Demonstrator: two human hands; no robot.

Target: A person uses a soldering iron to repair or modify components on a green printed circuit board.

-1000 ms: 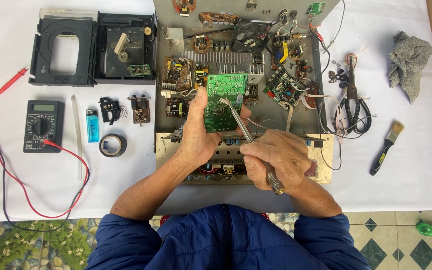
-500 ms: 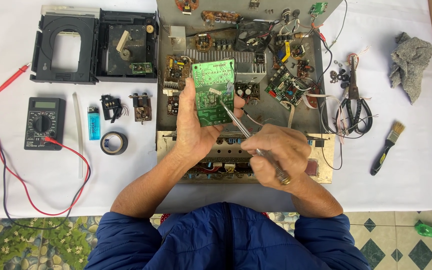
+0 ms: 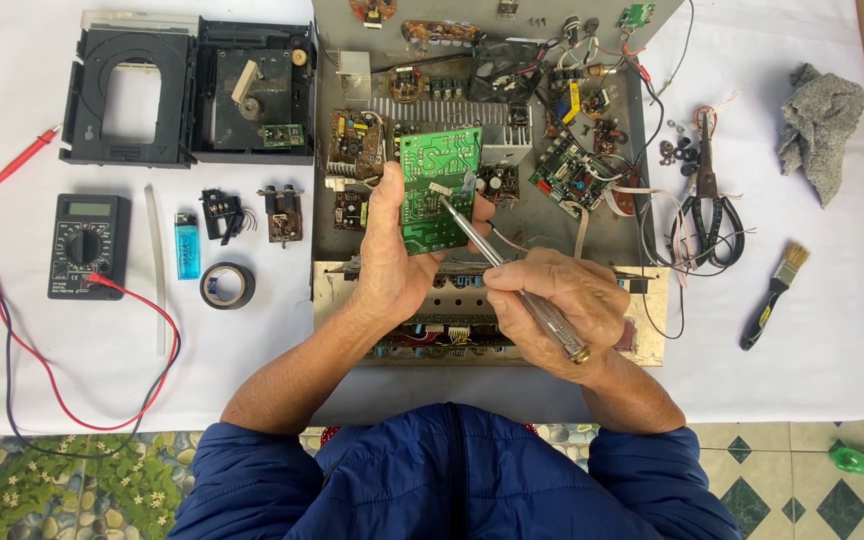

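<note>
Holding a green board (image 3: 439, 190) upright over the open chassis (image 3: 352, 100), the left hand (image 3: 392, 262) has its thumb along the board's left edge and its fingers curled behind the right edge. The right hand (image 3: 552, 305) is closed around a screwdriver (image 3: 512, 280), fingers wrapped on the clear handle, the metal tip touching the board's face just beside the left fingertips. Left of the left hand lie a tape roll (image 3: 227, 285), a lighter (image 3: 187, 258) and a multimeter (image 3: 87, 245).

White table (image 3: 32, 370), multimeter (image 3: 87, 245), perhaps tape (image 3: 227, 285)
</note>
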